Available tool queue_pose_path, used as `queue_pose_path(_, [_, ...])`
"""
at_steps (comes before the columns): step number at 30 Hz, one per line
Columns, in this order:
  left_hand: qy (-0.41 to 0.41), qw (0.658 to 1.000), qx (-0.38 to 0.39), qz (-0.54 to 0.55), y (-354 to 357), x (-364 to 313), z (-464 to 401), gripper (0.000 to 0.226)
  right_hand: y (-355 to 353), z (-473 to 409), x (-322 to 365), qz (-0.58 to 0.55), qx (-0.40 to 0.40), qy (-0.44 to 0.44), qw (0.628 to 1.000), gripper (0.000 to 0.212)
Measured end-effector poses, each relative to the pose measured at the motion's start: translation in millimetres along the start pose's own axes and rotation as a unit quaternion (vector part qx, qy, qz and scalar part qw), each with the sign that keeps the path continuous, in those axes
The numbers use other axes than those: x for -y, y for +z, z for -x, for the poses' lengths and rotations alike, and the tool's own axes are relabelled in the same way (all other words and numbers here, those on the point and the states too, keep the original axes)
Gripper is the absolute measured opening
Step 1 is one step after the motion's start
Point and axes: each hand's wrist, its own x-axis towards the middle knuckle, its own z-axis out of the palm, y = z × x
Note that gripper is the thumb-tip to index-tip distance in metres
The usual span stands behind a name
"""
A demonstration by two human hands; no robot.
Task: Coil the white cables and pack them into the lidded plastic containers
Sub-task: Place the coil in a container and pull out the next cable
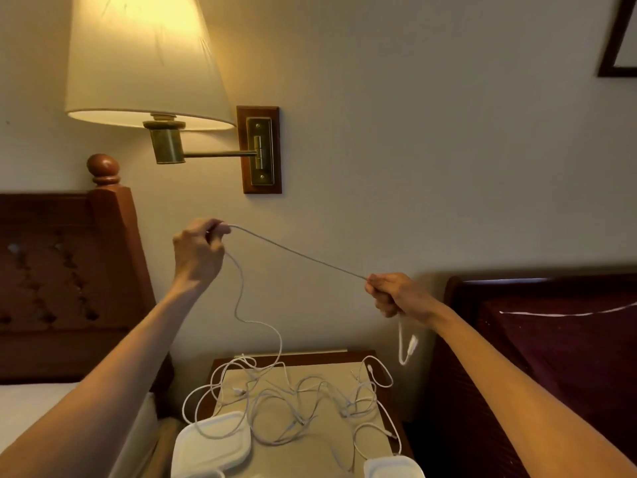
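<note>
- A dark wooden headboard (pixel 62 270) with a round knob on its post stands at the far left, lower than the left hand's fingers, and the white edge of a bed (pixel 31 401) lies below it.
- A lit wall lamp (pixel 144 60) on a brass arm hangs above the left hand, fixed to a wooden wall plate.
- The left hand (pixel 198 251) is raised, its fingers curled together and pinching a white cable (pixel 296 255) at their tips — a slack length of the same cable drops from under this hand in loose bends down to the table.
- Between the two hands the cable runs taut and straight, sloping down from the left fingertips to the right ones.
- A small bedside table (pixel 375 357) sits well below both hands, and a tangle of white cables (pixel 293 398) is spread over its top, with some loops hanging past its left edge.
- A lidded plastic container (pixel 213 443) rests at the table's near left, with a cable loop lying across its lid; a second container (pixel 393 469) shows at the bottom edge, below the right hand.
- The right hand (pixel 396 294) sits lower than the left, fingers closed round the cable — its short end with a plug dangles just beneath the fist.
- A dark reddish bed surface (pixel 551 357) lies to the right of the right hand, with a thin white line across it.
</note>
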Motion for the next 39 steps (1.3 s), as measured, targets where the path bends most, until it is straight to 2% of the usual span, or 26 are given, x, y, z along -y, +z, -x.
queue_pose_path(2, [-0.03,0.997,0.069,-0.005,1,17,5,0.016,-3,2,5,-0.057,-0.034,0.015,0.998,0.036])
queue_pose_path(4, [-0.072,0.973,0.208,-0.068,11,24,17,0.022,0,0,25,-0.071,-0.067,0.015,0.995,0.035])
queue_pose_path(6, [-0.03,0.936,0.317,-0.15,21,18,29,0.04,10,-5,49,-0.008,-0.092,0.0,0.996,0.035])
queue_pose_path(7, [0.015,0.933,0.331,-0.138,27,8,34,0.048,16,-7,61,0.029,-0.099,-0.01,0.995,0.034])
queue_pose_path(9, [0.072,0.943,0.323,-0.032,35,-23,46,0.052,29,-12,80,0.068,-0.098,-0.027,0.992,0.035])
queue_pose_path(11, [0.129,0.941,0.313,0.024,44,-53,55,0.052,38,-15,96,0.076,-0.082,-0.041,0.993,0.035])
queue_pose_path(14, [0.159,0.947,0.263,0.092,50,-71,55,0.017,41,-10,106,0.06,-0.063,-0.045,0.995,0.036])
queue_pose_path(16, [0.196,0.953,0.216,0.084,47,-72,46,0.022,40,-1,106,0.028,-0.019,-0.036,0.999,0.036])
queue_pose_path(18, [0.234,0.956,0.172,0.044,39,-70,34,0.02,38,11,100,-0.05,0.04,-0.007,0.998,0.037])
queue_pose_path(22, [0.21,0.972,0.102,-0.012,20,-55,11,0.016,34,32,89,-0.241,0.08,0.044,0.966,0.044])
queue_pose_path(24, [0.224,0.967,0.119,-0.024,18,-46,10,0.013,32,37,89,-0.288,0.062,0.045,0.955,0.045])
queue_pose_path(28, [0.243,0.951,0.185,0.057,22,-29,33,0.033,21,36,95,-0.382,0.003,0.031,0.923,0.042])
queue_pose_path(31, [0.229,0.95,0.193,0.088,27,-2,65,0.031,1,36,96,-0.429,-0.036,0.019,0.902,0.04])
queue_pose_path(35, [0.176,0.962,0.191,0.081,30,12,95,0.037,-11,35,93,-0.384,-0.083,0.007,0.92,0.038])
queue_pose_path(37, [0.222,0.942,0.25,0.031,26,-13,102,0.042,-5,31,94,-0.343,-0.092,-0.004,0.935,0.035])
queue_pose_path(39, [0.282,0.901,0.33,-0.024,19,-49,101,0.04,7,28,99,-0.298,-0.094,-0.024,0.95,0.032])
